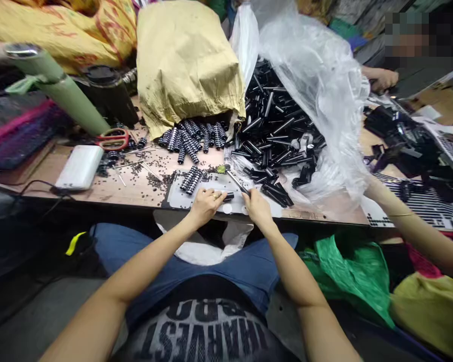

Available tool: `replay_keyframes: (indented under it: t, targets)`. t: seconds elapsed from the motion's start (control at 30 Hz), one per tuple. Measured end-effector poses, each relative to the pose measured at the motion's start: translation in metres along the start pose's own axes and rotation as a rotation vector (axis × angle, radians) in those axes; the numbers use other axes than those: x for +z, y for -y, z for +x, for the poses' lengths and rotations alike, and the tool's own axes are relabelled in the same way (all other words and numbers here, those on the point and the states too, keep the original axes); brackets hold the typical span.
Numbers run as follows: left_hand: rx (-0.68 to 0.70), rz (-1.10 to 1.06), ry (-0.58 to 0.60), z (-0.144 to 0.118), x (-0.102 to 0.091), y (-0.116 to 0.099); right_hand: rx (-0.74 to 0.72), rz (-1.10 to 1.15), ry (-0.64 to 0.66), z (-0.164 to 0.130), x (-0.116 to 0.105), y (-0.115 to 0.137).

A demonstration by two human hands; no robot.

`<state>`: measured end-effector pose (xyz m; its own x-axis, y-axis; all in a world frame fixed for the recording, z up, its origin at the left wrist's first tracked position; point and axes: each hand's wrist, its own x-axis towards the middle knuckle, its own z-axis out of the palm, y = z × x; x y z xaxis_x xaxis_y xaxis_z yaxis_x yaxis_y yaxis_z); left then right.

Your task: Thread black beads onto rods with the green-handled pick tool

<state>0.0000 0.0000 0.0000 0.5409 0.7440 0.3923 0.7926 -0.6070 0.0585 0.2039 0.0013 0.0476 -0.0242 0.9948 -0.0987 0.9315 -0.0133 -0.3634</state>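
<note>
My left hand (205,203) pinches a small black cylinder part (228,196) at the table's front edge, over a grey work mat (181,198). A thin tool with a green handle (232,177) is gripped in my right hand (257,207), and its tip meets the black part. Two finished ribbed black pieces (191,180) lie just beyond my left hand. More ribbed pieces (192,137) spill from a tan paper bag (186,60). A heap of black tubes (274,125) lies in a clear plastic bag (317,80) beyond my right hand.
Red-handled scissors (113,139), a white power bank (80,167) and a green roll (56,83) lie at the left. Tiny black bits litter the wooden table (136,186). Another person's arm (411,226) reaches in at the right beside black parts (403,136); a green bag (347,271) sits below.
</note>
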Motion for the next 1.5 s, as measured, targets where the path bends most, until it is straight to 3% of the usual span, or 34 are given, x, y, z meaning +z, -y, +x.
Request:
replay_keyframes:
  t: [0.17, 0.23, 0.33, 0.47, 0.57, 0.73, 0.97, 1.03, 1.13, 1.2, 1.3, 1.4, 1.5]
  targets:
    - [-0.041, -0.018, 0.026, -0.001, 0.003, -0.001, 0.06, 0.159, -0.123, -0.067, -0.01, -0.028]
    - [-0.047, -0.038, 0.043, -0.002, 0.004, -0.002, 0.077, 0.112, -0.07, -0.083, -0.005, -0.03]
    - [-0.092, -0.049, 0.087, -0.002, 0.004, -0.012, 0.086, 0.051, 0.032, -0.095, -0.005, -0.021]
    - [-0.124, -0.053, 0.141, 0.001, 0.008, -0.038, -0.004, 0.196, -0.087, -0.101, -0.02, 0.007]
    - [-0.133, -0.064, 0.169, 0.003, 0.015, -0.046, -0.13, 0.246, -0.12, -0.101, -0.014, 0.028]
    - [-0.136, -0.133, 0.172, 0.01, 0.022, -0.033, -0.14, 0.043, 0.145, -0.095, 0.012, 0.041]
    - [-0.141, -0.185, 0.164, 0.017, 0.015, -0.029, -0.143, 0.217, -0.098, -0.096, -0.019, 0.051]
    - [-0.121, -0.177, 0.15, 0.016, 0.018, -0.028, -0.12, 0.096, -0.041, -0.09, -0.013, 0.057]
    - [-0.108, -0.145, 0.128, 0.02, 0.025, -0.021, -0.074, -0.131, 0.149, -0.079, 0.002, 0.06]
    - [-0.114, -0.135, 0.125, 0.027, 0.024, -0.016, -0.055, -0.18, 0.202, -0.073, 0.006, 0.057]
    - [-0.132, -0.145, 0.139, 0.036, 0.014, -0.016, 0.006, -0.163, 0.115, -0.066, -0.003, 0.045]
    - [-0.115, -0.121, 0.124, 0.034, 0.003, -0.032, 0.094, -0.17, 0.008, -0.055, -0.015, 0.029]
    - [-0.082, -0.087, 0.13, 0.024, 0.001, -0.046, 0.167, -0.228, -0.041, -0.041, -0.012, 0.011]
